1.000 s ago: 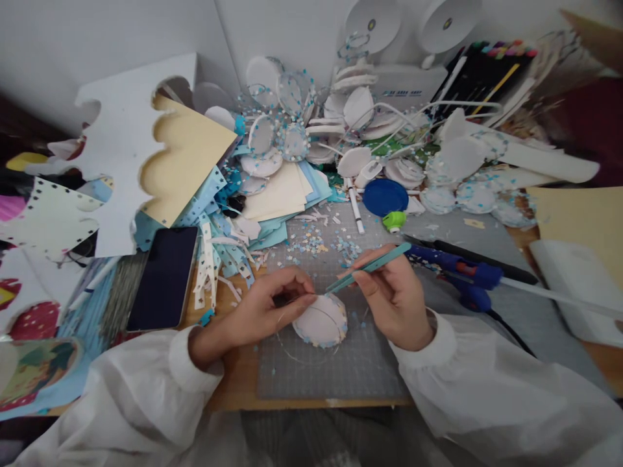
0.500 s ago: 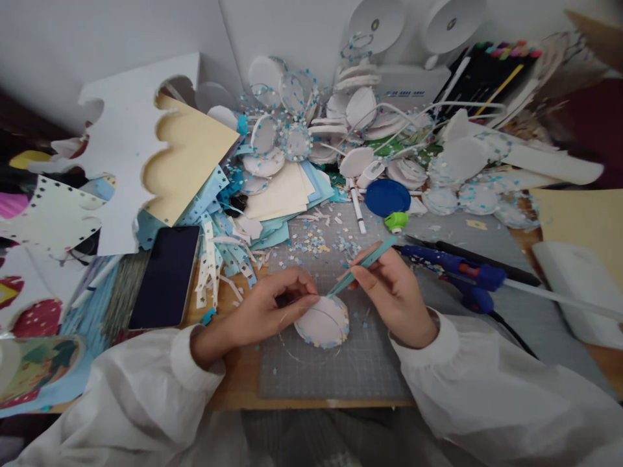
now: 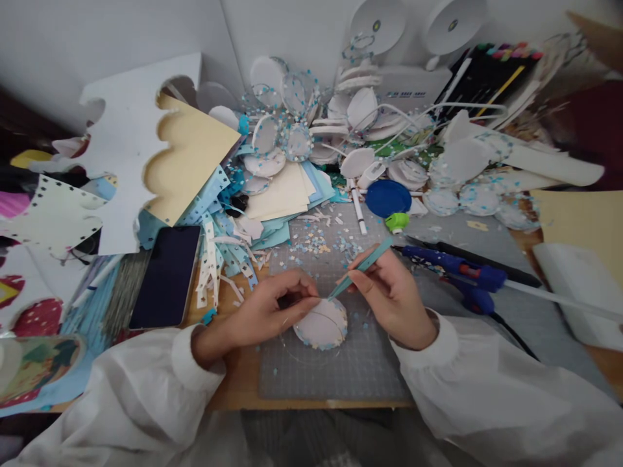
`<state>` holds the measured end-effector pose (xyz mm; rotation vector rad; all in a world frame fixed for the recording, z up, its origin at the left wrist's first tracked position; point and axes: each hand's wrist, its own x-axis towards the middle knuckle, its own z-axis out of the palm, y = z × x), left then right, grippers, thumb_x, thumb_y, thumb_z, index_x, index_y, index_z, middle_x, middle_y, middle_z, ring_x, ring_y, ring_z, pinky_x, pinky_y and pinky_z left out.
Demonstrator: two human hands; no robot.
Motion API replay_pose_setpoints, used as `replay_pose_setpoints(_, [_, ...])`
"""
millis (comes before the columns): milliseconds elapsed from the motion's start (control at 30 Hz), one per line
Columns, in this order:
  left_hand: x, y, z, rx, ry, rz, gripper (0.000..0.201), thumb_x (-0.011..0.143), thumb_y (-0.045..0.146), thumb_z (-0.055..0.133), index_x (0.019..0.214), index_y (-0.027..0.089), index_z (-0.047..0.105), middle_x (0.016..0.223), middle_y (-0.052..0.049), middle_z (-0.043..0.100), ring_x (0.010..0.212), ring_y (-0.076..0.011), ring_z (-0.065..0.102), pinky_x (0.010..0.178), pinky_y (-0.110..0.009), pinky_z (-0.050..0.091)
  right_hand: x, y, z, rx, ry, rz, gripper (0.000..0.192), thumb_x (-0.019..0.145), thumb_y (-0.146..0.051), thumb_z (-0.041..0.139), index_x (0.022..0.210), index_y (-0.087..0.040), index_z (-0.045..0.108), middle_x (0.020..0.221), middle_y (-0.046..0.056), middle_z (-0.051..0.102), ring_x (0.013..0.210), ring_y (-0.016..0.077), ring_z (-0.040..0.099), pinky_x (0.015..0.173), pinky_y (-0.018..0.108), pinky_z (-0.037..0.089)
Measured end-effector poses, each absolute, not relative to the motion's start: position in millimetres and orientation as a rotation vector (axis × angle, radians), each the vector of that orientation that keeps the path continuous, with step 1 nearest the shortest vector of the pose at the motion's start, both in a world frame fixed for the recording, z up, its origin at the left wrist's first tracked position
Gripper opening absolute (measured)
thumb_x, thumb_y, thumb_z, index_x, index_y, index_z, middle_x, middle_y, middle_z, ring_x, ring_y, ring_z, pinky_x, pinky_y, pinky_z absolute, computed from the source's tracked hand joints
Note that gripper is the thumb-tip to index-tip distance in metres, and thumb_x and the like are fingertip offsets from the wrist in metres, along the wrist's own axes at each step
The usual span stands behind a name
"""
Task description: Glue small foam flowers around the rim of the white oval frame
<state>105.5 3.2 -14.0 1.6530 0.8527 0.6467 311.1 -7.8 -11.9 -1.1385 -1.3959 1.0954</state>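
Between my hands is a round white disc (image 3: 318,327), its rim dotted with small blue and cream star-shaped paper bits. My left hand (image 3: 272,305) is closed in a pinch at the disc's upper left edge; the fingers partly hide the grip. A thin wire loop (image 3: 311,363) curves over and below the disc beside these fingers. Held in my right hand (image 3: 389,295) is a pair of teal tweezers (image 3: 363,266), slanting down to the left. Their tips meet the disc's upper edge, close to my left fingertips. Whether they pinch a star cannot be made out.
Under the disc lies a grey cutting mat (image 3: 341,383), with scattered paper stars (image 3: 316,243) farther back. A blue glue gun (image 3: 452,269) rests at right. A phone (image 3: 165,275) lies left; paper sheets (image 3: 277,194) and decorated white discs (image 3: 296,139) pile up behind.
The tweezers have tilted slightly, their upper end shifting a little left and down. The disc has moved very slightly left. My left hand keeps its pinch.
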Motion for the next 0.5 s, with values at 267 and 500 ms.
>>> replay_pose_setpoints(267, [106.4, 3.9, -13.6, 1.643, 0.860, 0.683, 0.011, 0.088, 0.025, 0.059, 0.086, 0.014, 0.058, 0.074, 0.000, 0.057, 0.062, -0.0083, 0.053, 0.057, -0.018, 0.045, 310.5, -9.5, -13.0, -1.163, -1.332, 1.088, 0.016, 0.085, -0.038, 0.062, 0.085, -0.023, 0.056, 0.069, 0.000, 0.061, 0.060, 0.0140, 0.061, 0.055, 0.028, 0.053])
replay_pose_setpoints(500, [105.6, 3.6, -13.6, 1.641, 0.864, 0.669, 0.012, 0.088, 0.026, 0.058, 0.086, 0.014, 0.058, 0.074, 0.000, 0.057, 0.062, -0.0084, 0.053, 0.056, -0.018, 0.044, 313.3, -6.0, -11.3, -1.196, -1.248, 1.010, 0.018, 0.083, -0.040, 0.064, 0.082, -0.023, 0.057, 0.068, 0.000, 0.059, 0.058, 0.0147, 0.057, 0.054, 0.030, 0.051])
